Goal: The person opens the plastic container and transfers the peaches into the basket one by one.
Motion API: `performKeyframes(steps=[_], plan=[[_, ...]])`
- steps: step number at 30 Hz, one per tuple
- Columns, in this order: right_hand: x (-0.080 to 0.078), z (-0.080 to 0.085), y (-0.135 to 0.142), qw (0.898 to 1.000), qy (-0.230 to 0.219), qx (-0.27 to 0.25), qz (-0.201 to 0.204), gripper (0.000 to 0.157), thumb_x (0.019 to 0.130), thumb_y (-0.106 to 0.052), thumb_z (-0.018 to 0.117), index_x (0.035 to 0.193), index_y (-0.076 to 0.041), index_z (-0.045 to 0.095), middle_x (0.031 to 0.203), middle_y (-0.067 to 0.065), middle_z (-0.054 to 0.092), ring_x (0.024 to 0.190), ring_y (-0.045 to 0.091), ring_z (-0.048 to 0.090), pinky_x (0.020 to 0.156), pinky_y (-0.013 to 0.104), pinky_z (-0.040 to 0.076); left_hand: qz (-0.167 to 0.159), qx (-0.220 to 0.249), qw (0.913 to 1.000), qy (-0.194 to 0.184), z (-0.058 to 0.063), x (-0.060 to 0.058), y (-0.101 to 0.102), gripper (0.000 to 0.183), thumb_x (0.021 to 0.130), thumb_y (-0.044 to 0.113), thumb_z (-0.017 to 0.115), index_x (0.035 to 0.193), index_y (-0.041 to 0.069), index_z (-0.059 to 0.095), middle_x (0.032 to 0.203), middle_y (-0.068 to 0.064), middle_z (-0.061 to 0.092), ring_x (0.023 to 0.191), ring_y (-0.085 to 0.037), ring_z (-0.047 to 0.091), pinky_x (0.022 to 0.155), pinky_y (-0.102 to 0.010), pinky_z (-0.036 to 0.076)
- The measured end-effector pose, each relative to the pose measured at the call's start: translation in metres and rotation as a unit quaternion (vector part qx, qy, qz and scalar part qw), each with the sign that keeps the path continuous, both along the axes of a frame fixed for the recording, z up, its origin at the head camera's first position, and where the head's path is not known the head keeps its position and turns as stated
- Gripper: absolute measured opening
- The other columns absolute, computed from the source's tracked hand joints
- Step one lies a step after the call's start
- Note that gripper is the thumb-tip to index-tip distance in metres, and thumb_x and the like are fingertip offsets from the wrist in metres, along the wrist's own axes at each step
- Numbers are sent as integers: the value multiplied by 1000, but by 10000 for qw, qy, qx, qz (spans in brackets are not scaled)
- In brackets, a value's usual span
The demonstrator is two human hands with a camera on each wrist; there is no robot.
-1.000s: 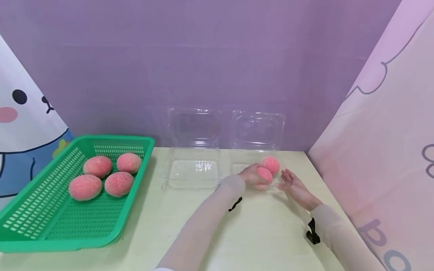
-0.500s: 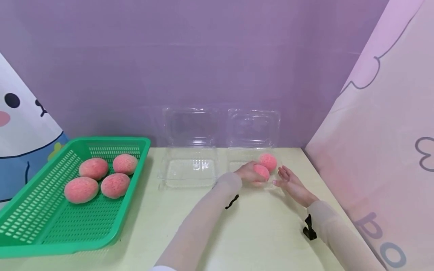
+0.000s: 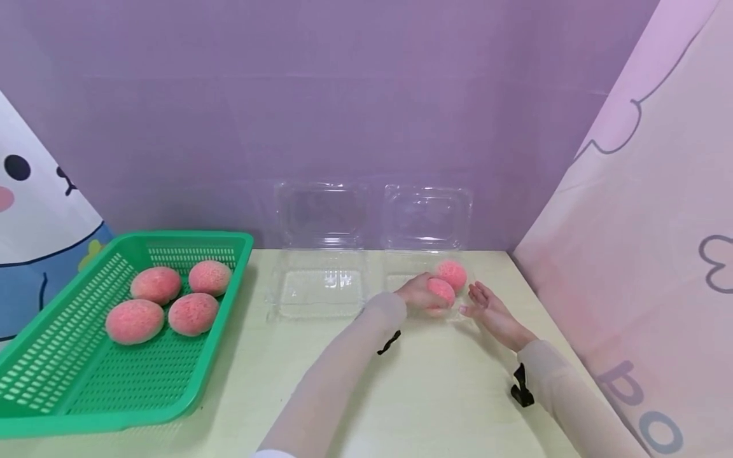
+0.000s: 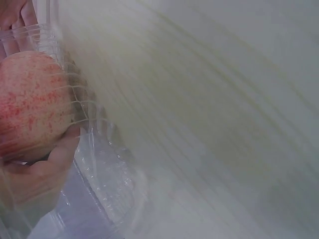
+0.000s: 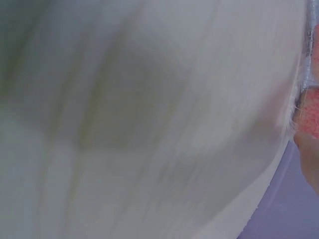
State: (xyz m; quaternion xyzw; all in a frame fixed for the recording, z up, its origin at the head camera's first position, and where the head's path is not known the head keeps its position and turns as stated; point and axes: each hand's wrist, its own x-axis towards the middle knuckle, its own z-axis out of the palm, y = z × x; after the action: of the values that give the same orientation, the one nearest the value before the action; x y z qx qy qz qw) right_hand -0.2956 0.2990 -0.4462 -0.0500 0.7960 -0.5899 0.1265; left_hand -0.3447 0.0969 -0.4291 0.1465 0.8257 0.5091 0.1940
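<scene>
My left hand (image 3: pixel 417 292) has its fingers around a pink, red-speckled peach (image 3: pixel 442 292) in the right clear plastic clamshell box (image 3: pixel 427 219). Behind that fruit, in the same box, sits a second peach (image 3: pixel 452 275). In the left wrist view, the thumb side of the hand (image 4: pixel 37 184) lies against a peach (image 4: pixel 32 104) beside the ridged plastic wall. My right hand (image 3: pixel 497 318) is held at the box's right side, palm turned toward it, fingers extended and holding nothing. The right wrist view catches only its edge, near a peach (image 5: pixel 309 112).
Another clear clamshell box (image 3: pixel 323 292) stands on the left with its lid raised. Farther left, a green plastic basket (image 3: pixel 137 375) bears several peaches (image 3: pixel 134 322). A purple backdrop (image 3: pixel 321 95) rises behind the table (image 3: pixel 435 394), and a printed pink curtain (image 3: pixel 647 254) closes the right side.
The head view has shifted slightly, so the whole scene sits a little farther left. Both hands keep nearly the same place relative to the box and the peaches.
</scene>
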Motion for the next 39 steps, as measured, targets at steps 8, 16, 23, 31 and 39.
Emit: performKeyframes(steps=[8,16,23,31,39], plan=[[1,1,0,10000,46,-8,25,92,89,-16,58,144,-3,-14,153,18,-6,140,34,-2,112,52,9,-45,-141,9994,313,6,1,-3,75,67,26,78,131,10,43,120,-2,56,109,-19,53,93,-35,45],[1,4,-1,10000,29,-41,12,93,88,-15,59,144,-2,-15,153,18,-6,140,35,-1,112,51,11,-28,-228,9982,558,13,-2,-10,63,68,25,77,122,10,49,110,0,59,102,-16,55,90,-31,46],[1,4,0,10000,-39,-12,0,92,89,-14,58,144,-3,-16,153,18,-8,140,35,-2,112,51,10,-169,-289,9977,585,19,1,-19,66,68,27,78,125,11,48,114,-2,59,105,-18,55,90,-35,46],[-1,3,-1,9999,-48,85,74,94,88,-18,59,144,-3,-15,153,17,-8,140,35,-2,112,51,9,-310,-452,9959,725,33,7,-37,71,69,32,77,129,14,44,121,-1,56,111,-20,52,91,-39,45],[1,3,1,9998,-69,158,77,95,88,-22,60,144,-4,-16,153,16,-8,140,35,-3,112,52,9,-394,-356,9966,633,35,11,-54,74,70,39,76,132,15,43,126,-2,53,115,-21,50,93,-39,45]])
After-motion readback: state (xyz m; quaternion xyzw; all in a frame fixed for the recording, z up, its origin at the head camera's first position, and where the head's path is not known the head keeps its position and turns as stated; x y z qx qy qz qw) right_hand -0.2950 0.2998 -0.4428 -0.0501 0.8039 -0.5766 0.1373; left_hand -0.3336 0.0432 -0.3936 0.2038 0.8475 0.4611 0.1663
